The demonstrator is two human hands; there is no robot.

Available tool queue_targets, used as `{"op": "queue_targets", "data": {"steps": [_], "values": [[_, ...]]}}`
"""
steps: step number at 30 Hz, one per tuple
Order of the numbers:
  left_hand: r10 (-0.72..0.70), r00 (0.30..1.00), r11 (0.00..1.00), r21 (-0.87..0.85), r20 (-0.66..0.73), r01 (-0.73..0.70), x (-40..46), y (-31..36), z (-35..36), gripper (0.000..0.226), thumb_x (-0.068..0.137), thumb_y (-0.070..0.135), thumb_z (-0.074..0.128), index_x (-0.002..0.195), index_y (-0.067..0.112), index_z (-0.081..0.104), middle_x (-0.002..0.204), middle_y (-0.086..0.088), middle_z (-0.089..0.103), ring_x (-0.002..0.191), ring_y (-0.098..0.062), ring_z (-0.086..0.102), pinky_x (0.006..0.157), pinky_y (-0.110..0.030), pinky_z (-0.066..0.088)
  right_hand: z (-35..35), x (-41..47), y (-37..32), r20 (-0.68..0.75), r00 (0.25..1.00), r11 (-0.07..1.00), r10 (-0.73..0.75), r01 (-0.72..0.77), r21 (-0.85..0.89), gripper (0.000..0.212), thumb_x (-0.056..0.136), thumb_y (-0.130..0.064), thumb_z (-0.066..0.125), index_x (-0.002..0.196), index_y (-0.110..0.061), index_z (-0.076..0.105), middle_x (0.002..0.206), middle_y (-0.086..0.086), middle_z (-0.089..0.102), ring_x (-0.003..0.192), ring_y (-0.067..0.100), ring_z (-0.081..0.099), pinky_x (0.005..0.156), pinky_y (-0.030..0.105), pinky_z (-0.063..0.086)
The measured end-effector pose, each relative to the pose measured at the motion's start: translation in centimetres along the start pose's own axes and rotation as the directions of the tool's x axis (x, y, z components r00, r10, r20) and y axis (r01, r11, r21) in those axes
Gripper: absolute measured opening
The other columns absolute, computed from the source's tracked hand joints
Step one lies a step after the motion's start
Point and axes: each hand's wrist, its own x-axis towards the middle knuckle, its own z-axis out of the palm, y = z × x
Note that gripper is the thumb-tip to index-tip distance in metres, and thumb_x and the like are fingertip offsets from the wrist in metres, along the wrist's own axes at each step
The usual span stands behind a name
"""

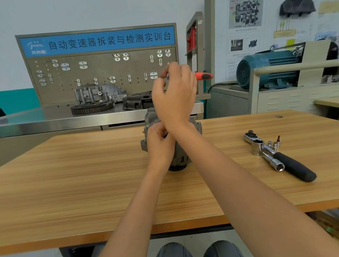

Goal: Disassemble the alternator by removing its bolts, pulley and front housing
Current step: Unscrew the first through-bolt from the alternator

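Head view: alternator (196, 126) stands on the wooden table (87, 174), mostly hidden behind both wrists. Left hand (159, 143) curls round the alternator body from the near side, steadying it. Right hand (175, 95) is raised above the left-hand hold, wrist crossing over it, fingers pinching a small shiny part near the fingertips, looks like a bolt or a tool tip, too small to say. A red-and-black handle (204, 76) sticks out past the right hand; can't tell if the hand holds it or if it sits behind on the rack.

Risks, as a guess: the pinch on the small part is light and high above the table, so a slip drops it and it rolls off the edge. The alternator stands on a narrow end with only one hand on it; any sideways pull tips it. Crossed wrists also block sight of the housing.

Ratchet wrench (283, 158) and loose sockets (274, 145) lie on the table well right of both grips, untouched.

Containers: none seen on the table, so removed bolts have no tray to go in.
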Motion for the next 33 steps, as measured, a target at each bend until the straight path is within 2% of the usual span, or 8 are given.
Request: {"op": "queue_targets", "data": {"steps": [7, 11, 15, 19, 22, 26, 30, 33], "values": [[0.088, 0.994, 0.996, -0.001, 0.061, -0.088, -0.3, 0.4, -0.2, 0.020, 0.094, 0.016, 0.054, 0.080, 0.005, 0.062, 0.083, -0.036, 0.058, 0.073, -0.025, 0.052, 0.077, -0.052, 0.046, -0.9, 2.2, -0.8, 0.391, 0.848, 0.687, 0.358, -0.523, 0.505, 0.033, 0.091, -0.006, 0.037, 0.060, -0.010, 0.047, 0.069, 0.001, 0.050, 0.068, 0.003, 0.050, 0.064, 0.013, 0.038], [0.088, 0.995, 0.995, 0.051, 0.052, -0.090, -0.2, 0.1, -0.2, 0.027, 0.096, 0.020, 0.052, 0.073, 0.019, 0.065, 0.080, -0.020, 0.065, 0.086, -0.037, 0.059, 0.088, -0.058, 0.043, -0.5, 2.8, -0.5, 0.528, 0.771, 0.551, 0.357, -0.630, 0.548, 0.040, 0.091, -0.010, 0.034, 0.053, -0.012, 0.048, 0.064, 0.002, 0.057, 0.087, 0.021, 0.059, 0.090, 0.035, 0.044], [0.120, 0.991, 0.990, 0.071, 0.053, -0.124, -0.1, 0.1, -0.3, 0.027, 0.094, 0.014, 0.054, 0.070, 0.009, 0.065, 0.073, -0.022, 0.061, 0.075, -0.030, 0.054, 0.074, -0.046, 0.043, -0.4, 2.3, -0.4, 0.440, 0.825, 0.653, 0.354, -0.555, 0.516, 0.033, 0.091, -0.006, 0.036, 0.060, -0.011, 0.048, 0.072, 0.007, 0.054, 0.072, 0.012, 0.051, 0.068, 0.013, 0.042], [0.026, 0.999, 0.999, 0.028, 0.019, -0.026, 0.1, -0.1, -0.3, 0.054, 0.086, -0.003, 0.055, 0.045, 0.029, 0.044, 0.048, 0.009, 0.043, 0.052, -0.005, 0.035, 0.053, -0.026, 0.026, -0.1, 0.4, -0.3, 0.147, 0.986, 0.983, 0.081, -0.103, 0.152, 0.013, 0.087, -0.009, 0.049, 0.075, -0.008, 0.053, 0.076, 0.000, 0.050, 0.074, 0.015, 0.047, 0.081, 0.032, 0.042], [-0.012, 1.000, 1.000, 0.024, 0.000, 0.012, 0.2, -0.5, -0.1, 0.058, 0.083, -0.008, 0.054, 0.043, 0.029, 0.033, 0.040, 0.016, 0.036, 0.047, -0.002, 0.030, 0.051, -0.025, 0.022, -0.2, 0.0, -0.1, 0.006, 0.999, 0.998, -0.035, 0.035, -0.056, 0.007, 0.080, -0.010, 0.053, 0.078, -0.005, 0.057, 0.077, 0.002, 0.051, 0.079, 0.019, 0.048, 0.094, 0.046, 0.039], [0.005, 0.999, 1.000, 0.011, 0.036, -0.005, 0.2, -0.4, -0.2, 0.054, 0.086, -0.003, 0.054, 0.043, 0.029, 0.048, 0.045, 0.013, 0.042, 0.052, -0.004, 0.035, 0.051, -0.025, 0.026, -0.4, 0.7, -0.6, 0.091, 0.994, 0.996, 0.061, -0.066, 0.057, 0.016, 0.086, -0.013, 0.051, 0.073, -0.005, 0.055, 0.073, -0.002, 0.047, 0.075, 0.017, 0.045, 0.086, 0.043, 0.042], [0.077, 0.994, 0.997, -0.029, 0.072, -0.075, -0.1, 0.1, -0.3, 0.024, 0.092, 0.011, 0.055, 0.073, -0.004, 0.059, 0.066, -0.028, 0.052, 0.067, -0.020, 0.044, 0.065, -0.037, 0.036, -0.5, 2.0, -1.1, 0.221, 0.933, 0.893, 0.283, -0.340, 0.296, 0.029, 0.091, -0.011, 0.044, 0.068, -0.003, 0.059, 0.059, -0.005, 0.048, 0.058, 0.010, 0.043, 0.059, 0.027, 0.038], [0.094, 0.991, 0.996, -0.015, 0.091, -0.093, -0.1, -0.1, -0.4, 0.025, 0.096, 0.017, 0.052, 0.075, 0.013, 0.065, 0.078, -0.025, 0.063, 0.075, -0.023, 0.055, 0.077, -0.047, 0.044, -0.7, 2.7, -1.0, 0.302, 0.885, 0.764, 0.354, -0.460, 0.452, 0.027, 0.093, -0.008, 0.039, 0.081, -0.010, 0.063, 0.053, -0.008, 0.048, 0.053, 0.008, 0.044, 0.052, 0.009, 0.039]]}}
